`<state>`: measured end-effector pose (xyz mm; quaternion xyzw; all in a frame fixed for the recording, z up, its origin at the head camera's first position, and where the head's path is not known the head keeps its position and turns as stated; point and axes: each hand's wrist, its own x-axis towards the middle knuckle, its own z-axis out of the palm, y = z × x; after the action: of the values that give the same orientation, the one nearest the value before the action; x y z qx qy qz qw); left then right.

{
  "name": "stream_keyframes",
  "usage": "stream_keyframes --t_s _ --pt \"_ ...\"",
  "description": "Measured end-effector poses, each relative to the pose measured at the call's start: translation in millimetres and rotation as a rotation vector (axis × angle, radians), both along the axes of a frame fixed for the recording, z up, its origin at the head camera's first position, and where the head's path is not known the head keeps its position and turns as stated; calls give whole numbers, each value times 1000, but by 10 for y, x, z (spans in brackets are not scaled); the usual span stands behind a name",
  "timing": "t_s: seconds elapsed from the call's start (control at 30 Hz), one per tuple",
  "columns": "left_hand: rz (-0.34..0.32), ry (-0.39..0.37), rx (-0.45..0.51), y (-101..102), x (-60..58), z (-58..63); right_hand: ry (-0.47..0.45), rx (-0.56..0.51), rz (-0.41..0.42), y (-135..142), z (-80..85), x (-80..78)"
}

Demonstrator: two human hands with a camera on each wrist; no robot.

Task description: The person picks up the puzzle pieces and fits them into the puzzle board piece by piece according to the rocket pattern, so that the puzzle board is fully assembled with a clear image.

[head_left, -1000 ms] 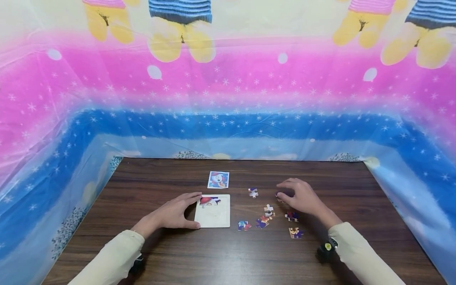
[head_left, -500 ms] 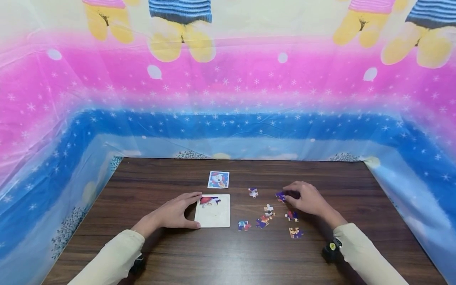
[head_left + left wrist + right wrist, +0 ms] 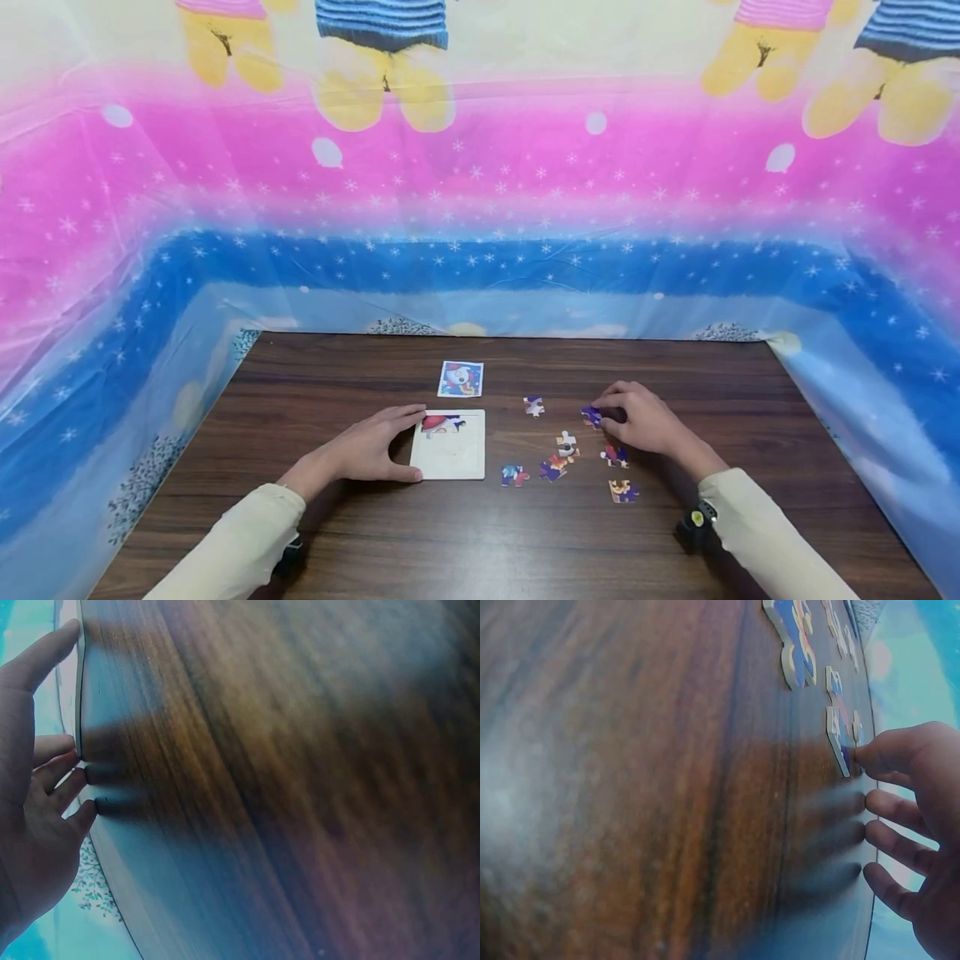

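Note:
My left hand (image 3: 366, 443) holds the white puzzle board (image 3: 450, 458) at its left side, thumb by the near corner and fingers by the far one. Joined pieces (image 3: 442, 423) with red and purple lie in the board's upper left. My right hand (image 3: 645, 417) pinches a purple puzzle piece (image 3: 590, 416) on the table, thumb and index finger at its right edge. In the right wrist view, the other fingers (image 3: 896, 847) are spread low over the wood. Nearest to this hand lies a red and purple piece (image 3: 614, 456).
A small picture card (image 3: 461, 379) lies behind the board. Loose pieces lie between the board and my right hand: a white one (image 3: 533, 406), a blue one (image 3: 514, 475), and an overlapping pair (image 3: 558, 463). A yellow piece (image 3: 623, 491) is nearer me. Patterned cloth (image 3: 480, 308) surrounds the table.
My right hand has moved a little to the right, uncovering the purple piece it hid before, and its fingertips are now at that piece's edge. The left hand and board stay put.

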<state>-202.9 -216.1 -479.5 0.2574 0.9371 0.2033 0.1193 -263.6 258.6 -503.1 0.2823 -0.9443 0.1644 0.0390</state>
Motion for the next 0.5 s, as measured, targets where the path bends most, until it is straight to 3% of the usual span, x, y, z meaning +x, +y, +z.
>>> stream_keyframes --t_s 0.5 --pt "-2 5 4 1 -7 -17 -20 14 13 5 25 -26"
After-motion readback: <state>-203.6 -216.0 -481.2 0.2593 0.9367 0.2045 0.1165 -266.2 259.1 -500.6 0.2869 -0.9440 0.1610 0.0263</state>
